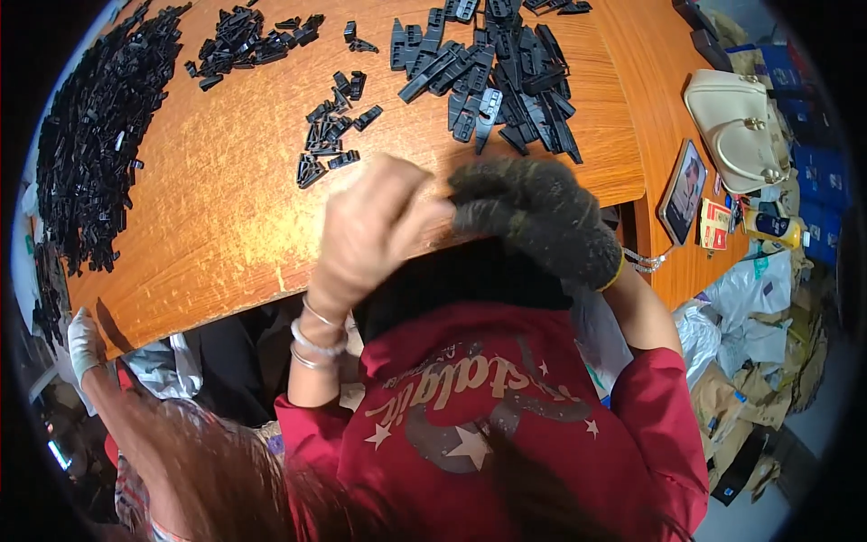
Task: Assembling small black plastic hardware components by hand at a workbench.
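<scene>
Above the table's near edge, my left hand (372,221) is bare, wears bracelets on its wrist and is blurred by motion. Its fingers are closed in a pinch and point at my right hand (542,217). That hand wears a dark knit glove, with its fingers curled together. The two hands almost meet, and whatever lies between them is too small or hidden to make out. Just beyond my left hand lies a small group of black plastic clips (334,126). Past my right hand is a pile of long black plastic pieces (506,72), flat and tapered.
A large heap of small black parts (104,135) covers the table's left side, with a smaller pile (253,41) beyond. A co-worker's gloved hand (86,341) rests at the left table edge. At right are a phone (684,191), a cream handbag (736,126) and a bottle (775,228).
</scene>
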Action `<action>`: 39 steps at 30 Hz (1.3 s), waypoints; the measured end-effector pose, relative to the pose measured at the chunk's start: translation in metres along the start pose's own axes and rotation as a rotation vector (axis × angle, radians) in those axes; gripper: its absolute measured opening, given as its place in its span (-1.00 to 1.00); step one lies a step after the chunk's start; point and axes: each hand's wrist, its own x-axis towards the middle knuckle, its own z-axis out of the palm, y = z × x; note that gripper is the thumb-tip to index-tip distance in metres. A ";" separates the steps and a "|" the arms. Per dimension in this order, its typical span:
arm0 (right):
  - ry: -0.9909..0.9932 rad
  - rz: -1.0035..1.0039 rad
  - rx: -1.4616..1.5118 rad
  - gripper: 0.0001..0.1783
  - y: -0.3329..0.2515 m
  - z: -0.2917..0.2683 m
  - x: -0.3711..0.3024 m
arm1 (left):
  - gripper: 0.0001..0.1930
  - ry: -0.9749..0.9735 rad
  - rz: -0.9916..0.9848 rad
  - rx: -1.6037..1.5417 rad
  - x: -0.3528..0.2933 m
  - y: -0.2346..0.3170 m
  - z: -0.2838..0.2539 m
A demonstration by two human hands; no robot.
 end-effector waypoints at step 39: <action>-0.132 -0.711 -1.074 -0.71 -0.001 -0.005 0.036 | -0.78 0.113 -0.228 0.045 -0.009 -0.003 0.029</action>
